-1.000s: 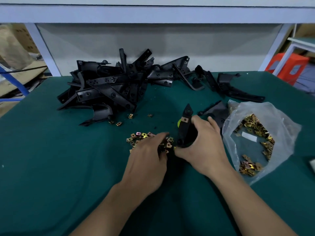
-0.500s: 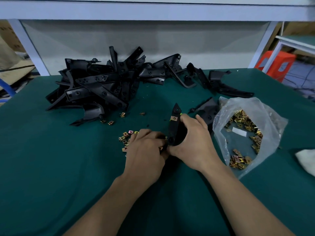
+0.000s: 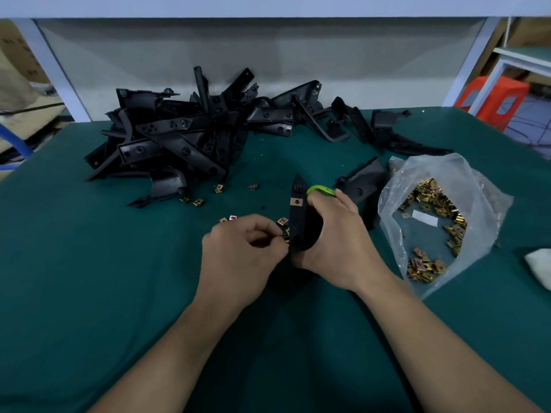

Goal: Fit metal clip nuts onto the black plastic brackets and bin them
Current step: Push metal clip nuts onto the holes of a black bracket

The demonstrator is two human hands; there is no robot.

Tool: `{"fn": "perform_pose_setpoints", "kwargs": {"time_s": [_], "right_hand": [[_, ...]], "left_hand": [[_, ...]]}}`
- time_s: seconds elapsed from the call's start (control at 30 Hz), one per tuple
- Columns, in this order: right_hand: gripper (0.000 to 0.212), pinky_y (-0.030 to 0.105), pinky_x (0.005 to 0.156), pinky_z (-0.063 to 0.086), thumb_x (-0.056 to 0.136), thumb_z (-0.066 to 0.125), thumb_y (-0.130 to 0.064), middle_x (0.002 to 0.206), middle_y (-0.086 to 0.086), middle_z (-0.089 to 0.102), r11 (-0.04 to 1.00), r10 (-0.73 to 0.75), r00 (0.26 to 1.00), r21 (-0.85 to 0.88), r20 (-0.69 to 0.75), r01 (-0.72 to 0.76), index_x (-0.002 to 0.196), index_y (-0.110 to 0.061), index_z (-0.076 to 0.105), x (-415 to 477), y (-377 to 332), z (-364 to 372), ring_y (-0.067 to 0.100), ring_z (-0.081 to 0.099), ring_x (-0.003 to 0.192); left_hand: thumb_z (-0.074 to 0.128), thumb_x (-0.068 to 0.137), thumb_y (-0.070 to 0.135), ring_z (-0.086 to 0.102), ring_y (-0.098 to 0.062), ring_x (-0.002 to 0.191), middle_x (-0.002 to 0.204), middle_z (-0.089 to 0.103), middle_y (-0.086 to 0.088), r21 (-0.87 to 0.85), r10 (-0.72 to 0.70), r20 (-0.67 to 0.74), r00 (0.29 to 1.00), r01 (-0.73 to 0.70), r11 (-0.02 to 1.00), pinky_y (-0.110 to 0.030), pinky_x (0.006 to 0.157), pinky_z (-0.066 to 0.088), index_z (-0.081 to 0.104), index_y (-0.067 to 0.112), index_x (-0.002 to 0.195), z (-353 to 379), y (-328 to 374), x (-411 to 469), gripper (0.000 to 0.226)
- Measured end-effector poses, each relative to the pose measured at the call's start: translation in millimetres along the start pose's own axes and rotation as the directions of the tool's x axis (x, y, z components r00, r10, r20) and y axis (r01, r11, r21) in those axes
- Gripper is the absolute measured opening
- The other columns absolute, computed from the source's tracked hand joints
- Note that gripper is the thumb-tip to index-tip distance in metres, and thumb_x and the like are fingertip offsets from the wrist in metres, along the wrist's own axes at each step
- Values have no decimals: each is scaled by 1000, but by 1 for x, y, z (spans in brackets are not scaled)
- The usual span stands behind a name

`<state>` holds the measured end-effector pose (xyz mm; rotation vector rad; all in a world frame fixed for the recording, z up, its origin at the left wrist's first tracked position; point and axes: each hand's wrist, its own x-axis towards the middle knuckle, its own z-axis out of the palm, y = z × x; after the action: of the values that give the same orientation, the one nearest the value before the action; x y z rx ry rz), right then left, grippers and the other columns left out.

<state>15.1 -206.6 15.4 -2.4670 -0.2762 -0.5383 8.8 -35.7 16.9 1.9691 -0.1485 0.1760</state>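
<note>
My right hand (image 3: 337, 239) grips a black plastic bracket (image 3: 298, 216) upright at the table's middle. One metal clip nut (image 3: 296, 201) sits on the bracket's upper part. My left hand (image 3: 241, 251) is curled beside the bracket's lower end, fingertips pinched on a small clip nut that is mostly hidden. Loose clip nuts (image 3: 282, 222) lie on the green mat just behind my left hand. A big pile of black brackets (image 3: 185, 138) fills the far left of the table.
A clear plastic bag (image 3: 441, 216) with several brass clip nuts lies open at the right. More brackets (image 3: 366, 180) lie behind my right hand, with a green object (image 3: 320, 190) near it. A white cloth (image 3: 539, 266) is at the right edge. An orange stool (image 3: 495, 99) stands beyond the table.
My left hand has pulled off the loose nuts and closed into a pinch by the bracket's lower end. The right hand has kept its hold on the bracket.
</note>
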Motion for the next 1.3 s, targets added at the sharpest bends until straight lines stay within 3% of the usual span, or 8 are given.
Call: {"fn": "perform_pose_setpoints", "kwargs": {"time_s": [0.1, 0.3, 0.6, 0.73, 0.87, 1.07, 1.2, 1.3], "right_hand": [[49, 18, 117, 15, 54, 77, -45, 73, -19, 45, 999, -45, 999, 13, -3, 45, 80, -35, 37, -1, -1, 0, -2, 50, 83], [48, 24, 121, 16, 56, 77, -42, 74, -18, 44, 999, -43, 999, 0, -4, 43, 81, -33, 37, -1, 3, 0, 2, 52, 85], [46, 12, 114, 11, 57, 77, -42, 78, -12, 54, 999, -41, 999, 1, 19, 41, 83, -23, 45, -2, 2, 1, 9, 54, 87], [47, 13, 112, 13, 56, 76, -45, 82, -11, 56, 1000, -24, 999, 5, 41, 24, 84, -25, 45, -1, 0, 1, 12, 55, 91], [48, 16, 114, 15, 57, 81, -41, 77, -14, 50, 999, -43, 999, 15, 5, 43, 83, -23, 45, -2, -2, 2, 9, 53, 84], [50, 20, 119, 14, 53, 80, -46, 76, -11, 59, 994, 107, 993, 41, -58, -104, 83, -28, 46, 1, 4, -5, 4, 54, 80], [49, 14, 106, 24, 51, 74, -52, 78, -13, 56, 990, 105, 994, 95, -23, -103, 81, -26, 46, -2, -4, -2, 6, 50, 89], [47, 25, 91, 36, 54, 82, -41, 75, -14, 50, 993, 64, 998, 105, -21, -62, 78, -25, 44, -5, -9, 1, 0, 46, 93]], "left_hand": [[77, 76, 4, 65, -3, 59, 68, 75, 6, -157, -70, 87, 994, 83, 984, -18, 59, 51, 76, 30, 72, -4, -2, 8, 26], [76, 84, -5, 68, -14, 59, 69, 75, -12, -395, -40, 198, 979, 117, 911, -19, 54, 52, 83, 23, 78, -8, -4, 14, 30], [85, 74, -2, 71, -14, 71, 82, 78, -12, -410, -48, 248, 967, 150, 900, -23, 69, 57, 81, 12, 90, -9, -5, 12, 22], [83, 75, -4, 70, -13, 71, 81, 77, -9, -411, -69, 275, 959, 182, 893, -21, 69, 56, 81, 17, 83, -9, -4, 11, 23], [80, 77, -6, 67, -17, 71, 83, 76, -14, -457, -95, 310, 946, 236, 857, -23, 69, 56, 79, 7, 93, -11, -3, 13, 20], [74, 82, 1, 63, -12, 66, 75, 72, -7, -533, -118, 285, 951, 260, 805, -19, 64, 53, 84, 19, 89, -14, 0, 13, 21], [77, 83, 2, 60, -8, 60, 68, 70, -2, -485, -117, 200, 973, 202, 851, -16, 59, 50, 82, 21, 76, -10, 2, 11, 22], [85, 76, 7, 63, -5, 62, 70, 73, 1, -468, -106, 127, 986, 154, 870, -15, 60, 51, 81, 22, 71, -9, 3, 9, 17]]}}
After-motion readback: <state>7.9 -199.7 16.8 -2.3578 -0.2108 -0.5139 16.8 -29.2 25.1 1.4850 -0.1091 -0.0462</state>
